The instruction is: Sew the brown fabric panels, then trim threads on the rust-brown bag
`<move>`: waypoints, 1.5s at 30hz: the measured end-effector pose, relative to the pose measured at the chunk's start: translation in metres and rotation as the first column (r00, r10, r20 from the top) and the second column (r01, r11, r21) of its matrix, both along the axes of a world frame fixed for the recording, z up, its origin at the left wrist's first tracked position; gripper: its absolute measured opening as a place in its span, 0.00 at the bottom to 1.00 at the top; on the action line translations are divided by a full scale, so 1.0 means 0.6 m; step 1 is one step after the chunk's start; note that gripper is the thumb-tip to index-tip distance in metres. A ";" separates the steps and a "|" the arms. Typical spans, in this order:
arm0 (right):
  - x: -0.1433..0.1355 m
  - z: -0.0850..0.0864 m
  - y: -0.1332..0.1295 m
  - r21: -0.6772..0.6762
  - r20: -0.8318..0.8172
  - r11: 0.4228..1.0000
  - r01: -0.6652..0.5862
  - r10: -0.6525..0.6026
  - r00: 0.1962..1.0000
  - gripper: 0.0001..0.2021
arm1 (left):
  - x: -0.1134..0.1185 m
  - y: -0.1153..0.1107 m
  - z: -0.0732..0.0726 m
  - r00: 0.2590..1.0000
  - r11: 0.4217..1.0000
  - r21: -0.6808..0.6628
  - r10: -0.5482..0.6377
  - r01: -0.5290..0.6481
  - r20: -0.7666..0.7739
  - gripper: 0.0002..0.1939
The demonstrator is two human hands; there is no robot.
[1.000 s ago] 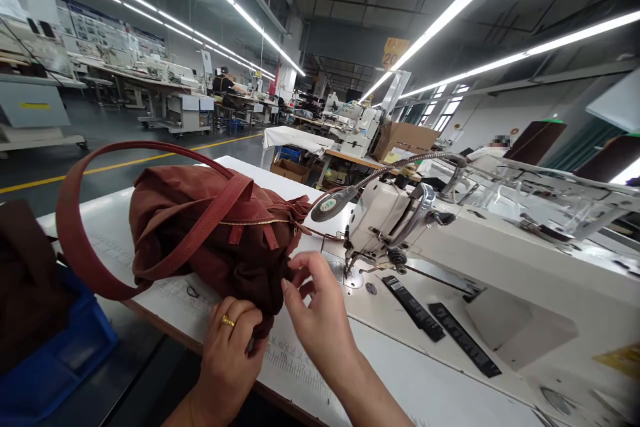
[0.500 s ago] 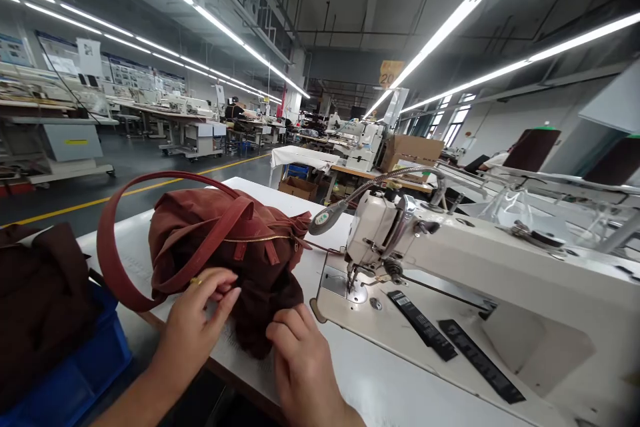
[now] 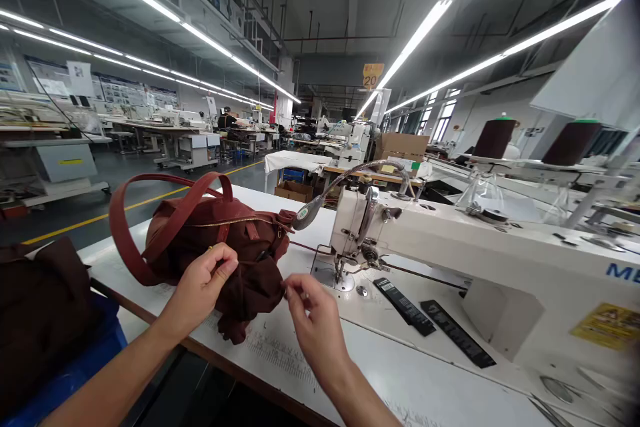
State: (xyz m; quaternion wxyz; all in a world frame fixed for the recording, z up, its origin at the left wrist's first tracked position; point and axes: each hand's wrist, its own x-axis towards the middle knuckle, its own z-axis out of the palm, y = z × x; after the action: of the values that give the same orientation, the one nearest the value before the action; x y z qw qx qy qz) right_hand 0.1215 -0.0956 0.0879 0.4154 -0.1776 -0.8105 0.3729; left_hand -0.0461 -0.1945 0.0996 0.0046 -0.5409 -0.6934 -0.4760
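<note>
The right hand [image 3: 315, 313] pinches an edge of the dark brown lining [image 3: 260, 290] between thumb and forefinger, its other fingers loosely curled; the left hand [image 3: 200, 287] has thumb and forefinger pressed together on the same cloth. That lining spills out of a maroon bag [image 3: 245, 212], which lies on the white table [image 3: 345, 360] left of the sewing machine [image 3: 420, 233]. The bag's long axis runs left to right, along its brass zipper [image 3: 230, 221], with the zipper's pull end pointing at the needle area and the looped handles [image 3: 117, 227] standing up toward the left. Ruler marks are printed along the table (their figures too small to read). Two black strips [image 3: 404, 307] on the machine bed carry pale print, illegible here. Farther right, blue letters "ME" are cut off by the picture's edge, above a yellow warning label [image 3: 607, 325]. Overhead in the distance, a yellow sign [image 3: 373, 75] reads "20".
</note>
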 end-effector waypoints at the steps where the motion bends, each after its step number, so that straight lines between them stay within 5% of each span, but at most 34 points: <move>1: -0.009 0.016 0.003 0.008 0.005 1.000 0.008 -0.008 1.000 0.07 | 0.002 -0.001 0.002 1.000 1.000 0.018 -0.012 0.012 0.009 0.11; 5: -0.044 0.056 0.000 0.178 0.352 0.980 -0.093 0.024 0.936 0.05 | 0.012 -0.005 -0.017 0.998 0.997 0.071 -0.035 0.031 0.056 0.11; 8: -0.059 0.040 -0.009 0.131 0.561 0.977 -0.169 0.068 0.825 0.04 | 0.013 -0.010 -0.042 0.993 0.994 0.105 0.023 -0.036 0.119 0.11; 13: -0.061 0.010 -0.001 0.042 0.477 0.977 -0.210 0.165 0.863 0.09 | 0.012 -0.024 -0.060 0.989 0.989 0.091 0.111 -0.120 0.098 0.11; 22: -0.060 0.082 0.024 -0.207 0.288 0.949 -0.239 0.292 0.912 0.07 | 0.040 -0.044 -0.015 0.927 0.920 0.276 0.333 -0.280 -0.170 0.03; 25: -0.045 0.062 0.026 -0.241 0.228 0.954 -0.180 0.236 0.945 0.07 | 0.063 -0.041 -0.011 0.932 0.965 0.221 0.205 -0.142 -0.300 0.04; 28: -0.018 0.033 0.024 -0.193 0.232 0.975 -0.109 0.153 0.961 0.07 | 0.073 -0.030 -0.024 0.963 0.998 -0.050 0.019 -0.033 -0.269 0.03; 31: 0.010 0.010 0.018 -0.107 0.314 0.991 -0.076 0.106 0.943 0.05 | 0.066 -0.021 -0.036 0.969 0.961 -0.270 -0.124 0.063 -0.213 0.07; 35: 0.035 -0.014 0.004 -0.150 0.371 0.988 -0.041 0.094 0.924 0.01 | 0.049 -0.013 -0.033 0.964 0.943 -0.315 -0.175 0.107 -0.199 0.10; 40: 0.043 -0.028 -0.016 -0.264 0.283 0.963 -0.049 0.126 0.951 0.10 | 0.047 0.002 -0.019 0.920 0.894 -0.407 -0.303 0.186 -0.247 0.08; 45: 0.038 -0.016 -0.035 -0.216 0.230 0.975 0.043 0.008 0.973 0.10 | 0.036 0.000 -0.015 0.979 0.931 -0.331 -0.188 0.154 -0.072 0.08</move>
State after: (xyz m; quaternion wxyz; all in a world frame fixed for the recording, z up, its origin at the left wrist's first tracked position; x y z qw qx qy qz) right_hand 0.1440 -0.1164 0.0780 0.3001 -0.2714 -0.8052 0.4336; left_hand -0.0248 -0.1946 0.0908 -0.0899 -0.6166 -0.7110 -0.3260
